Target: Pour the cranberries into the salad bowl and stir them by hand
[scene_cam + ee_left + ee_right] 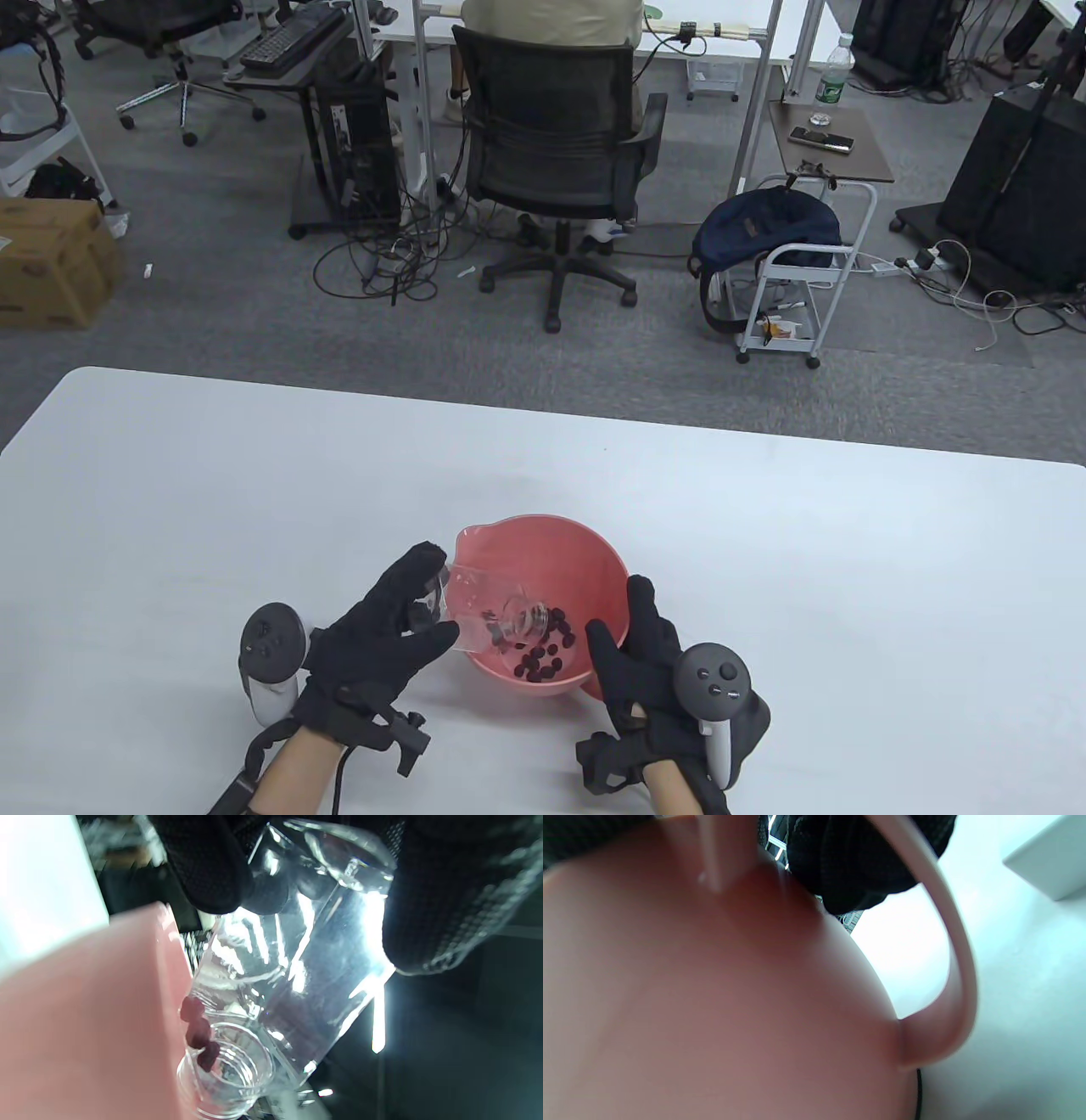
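Observation:
A pink salad bowl (543, 552) with a spout and a handle stands on the white table (254, 475). My left hand (399, 624) grips a clear plastic jar (484, 615), tipped with its mouth down inside the bowl. Dark cranberries (547, 654) lie on the bowl's bottom. In the left wrist view the jar (288, 976) is close up, with three cranberries (197, 1033) at its mouth beside the pink bowl wall (85, 1018). My right hand (632, 645) holds the bowl's near right side by the rim. The right wrist view is filled by the bowl's outer wall (712, 1005) and handle (950, 984).
Beyond the table's far edge are a grey carpet, a black office chair (556, 161) with a person seated at a desk, a white trolley (802, 280) with a blue backpack (768, 229), and a cardboard box (51, 263).

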